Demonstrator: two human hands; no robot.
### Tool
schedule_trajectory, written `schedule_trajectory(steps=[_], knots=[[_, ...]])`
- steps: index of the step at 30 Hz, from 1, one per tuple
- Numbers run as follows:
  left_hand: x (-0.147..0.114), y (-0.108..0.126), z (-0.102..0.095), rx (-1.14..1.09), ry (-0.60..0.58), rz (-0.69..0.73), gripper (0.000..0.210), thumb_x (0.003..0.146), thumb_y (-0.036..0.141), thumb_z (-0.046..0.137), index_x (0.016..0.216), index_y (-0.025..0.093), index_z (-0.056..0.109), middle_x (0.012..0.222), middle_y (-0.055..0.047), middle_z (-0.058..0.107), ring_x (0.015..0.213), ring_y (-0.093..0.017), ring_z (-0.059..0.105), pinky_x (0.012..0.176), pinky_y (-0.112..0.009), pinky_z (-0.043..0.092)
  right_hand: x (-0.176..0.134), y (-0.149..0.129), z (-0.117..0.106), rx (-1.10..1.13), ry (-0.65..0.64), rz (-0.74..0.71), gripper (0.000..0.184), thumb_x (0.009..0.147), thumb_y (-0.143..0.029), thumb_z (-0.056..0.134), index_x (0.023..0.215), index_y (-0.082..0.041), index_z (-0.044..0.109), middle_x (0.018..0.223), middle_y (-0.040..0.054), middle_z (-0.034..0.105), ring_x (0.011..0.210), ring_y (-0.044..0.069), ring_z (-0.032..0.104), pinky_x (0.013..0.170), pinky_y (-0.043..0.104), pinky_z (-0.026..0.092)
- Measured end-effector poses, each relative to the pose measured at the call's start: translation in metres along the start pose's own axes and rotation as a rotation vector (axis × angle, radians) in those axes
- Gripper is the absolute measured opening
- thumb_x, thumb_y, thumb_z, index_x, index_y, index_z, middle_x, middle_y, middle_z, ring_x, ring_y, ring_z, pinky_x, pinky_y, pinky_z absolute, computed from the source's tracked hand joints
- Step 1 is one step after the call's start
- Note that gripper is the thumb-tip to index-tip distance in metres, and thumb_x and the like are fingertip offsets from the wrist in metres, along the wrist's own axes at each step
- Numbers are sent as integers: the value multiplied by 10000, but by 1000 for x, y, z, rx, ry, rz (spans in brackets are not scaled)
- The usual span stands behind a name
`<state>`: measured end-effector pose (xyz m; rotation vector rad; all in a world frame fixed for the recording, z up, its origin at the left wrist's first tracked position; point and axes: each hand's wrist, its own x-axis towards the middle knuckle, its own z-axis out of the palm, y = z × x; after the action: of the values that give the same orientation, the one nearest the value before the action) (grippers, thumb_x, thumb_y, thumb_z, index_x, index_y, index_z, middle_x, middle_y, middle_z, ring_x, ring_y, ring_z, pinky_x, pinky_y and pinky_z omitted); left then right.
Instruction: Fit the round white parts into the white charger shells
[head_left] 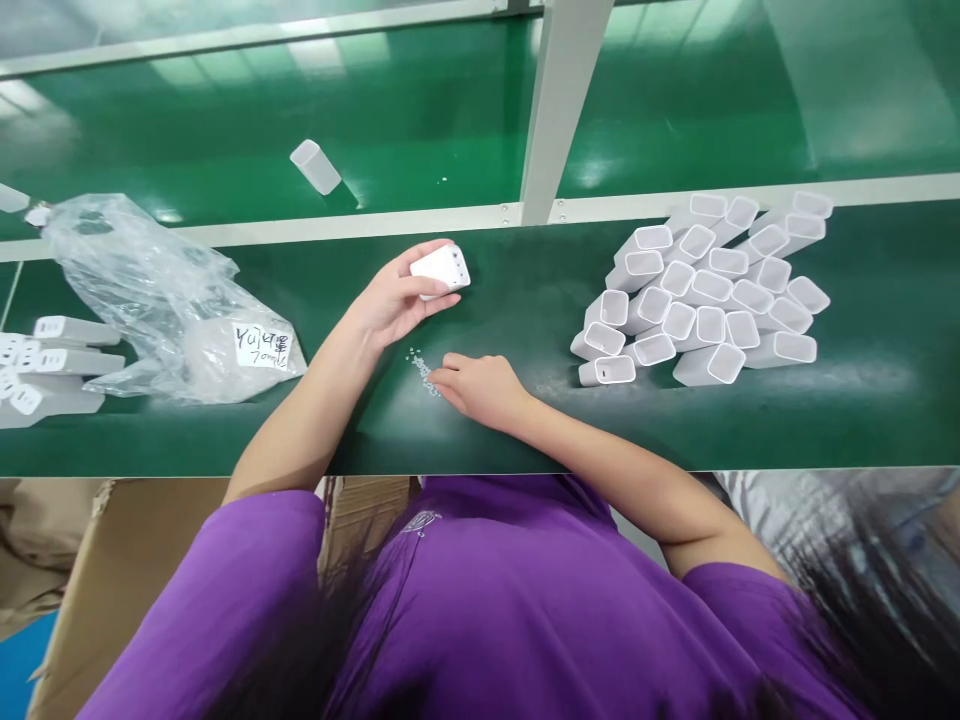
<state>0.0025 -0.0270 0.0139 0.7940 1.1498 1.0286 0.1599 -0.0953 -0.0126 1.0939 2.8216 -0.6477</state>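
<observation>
My left hand (401,295) holds a white plastic casing (441,270) above the green bench, its end with small holes turned to the right. Thumb and fingers close around its sides. Lower and a little to the right, my right hand (484,388) rests at a small pile of tiny clear pieces (421,368). Its fingertips are pinched together over the pile's right side. Whether a piece is between them is too small to make out.
Many open-ended white casings (709,288) stand grouped on the right. On the left lie a labelled clear plastic bag (240,350) and several casings with holed ends (67,360). One casing (315,167) lies beyond the white rail (375,227); a white post (566,100) rises there.
</observation>
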Motion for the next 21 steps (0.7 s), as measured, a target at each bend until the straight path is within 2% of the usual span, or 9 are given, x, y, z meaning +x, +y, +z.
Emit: schedule_trajectory(steps=[7,12,15,18,21], knots=[[-14,-16,-9,-9,11,-3,575,505,84,800,1020,203,572,836,25,624,742,-104,674,682,-210,600,-1,-8,0,-62,12,-18,343,1060,-250,332,1162,-211,657,1056,70,668,819,173,681,552,279,300],[-20,-21,-4,16,26,80,495,536,372,885,904,180,615,832,-11,648,705,-107,630,582,-191,557,-1,-5,-3,-5,9,46,307,1059,-295,376,1139,-183,651,1098,79,666,822,182,684,560,284,310],[-24,-24,-1,18,41,129,530,628,586,819,889,158,649,796,-41,650,699,-122,620,562,-201,542,-1,8,-5,122,30,94,253,1045,-308,437,1106,-201,658,1102,52,669,832,170,674,596,268,338],[-25,-26,0,0,41,152,575,750,689,691,941,147,667,790,-55,664,693,-130,637,565,-209,542,-1,25,-4,320,119,120,181,1007,-255,498,1030,-185,663,1020,42,672,843,152,652,674,254,399],[-27,-27,2,13,41,126,611,821,737,579,954,149,671,812,-75,699,729,-154,682,617,-233,572,-1,39,-5,571,340,44,156,975,-264,534,954,-160,648,926,33,659,824,133,619,749,252,449]])
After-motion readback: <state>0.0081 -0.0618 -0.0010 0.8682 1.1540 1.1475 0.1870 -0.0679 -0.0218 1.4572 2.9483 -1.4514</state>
